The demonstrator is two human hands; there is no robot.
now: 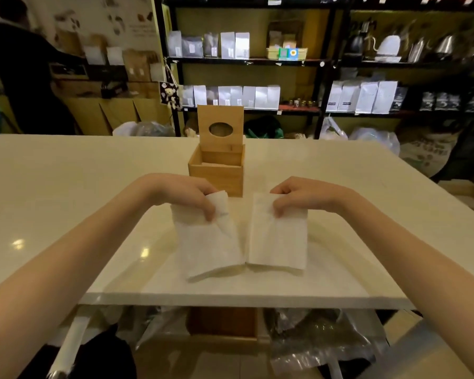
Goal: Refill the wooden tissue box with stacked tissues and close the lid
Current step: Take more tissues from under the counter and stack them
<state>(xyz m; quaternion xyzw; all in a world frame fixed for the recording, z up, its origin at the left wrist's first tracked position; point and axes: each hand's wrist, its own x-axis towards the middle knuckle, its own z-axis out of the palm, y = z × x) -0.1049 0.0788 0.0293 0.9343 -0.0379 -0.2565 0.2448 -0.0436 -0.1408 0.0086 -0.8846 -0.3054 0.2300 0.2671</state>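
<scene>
a glossy cream countertop ran wide across a shop room, with a person in dark clothes at far left and black shelving of white pouches and kettles behind. the left hand pinched the top of the left tissue stack, its upper sheets curled. between and beyond the hands stood the square wooden tissue box, its lid upright, oval hole showing. the right hand was clamped on the right tissue stack, soft and crinkled, just beside the first.
</scene>
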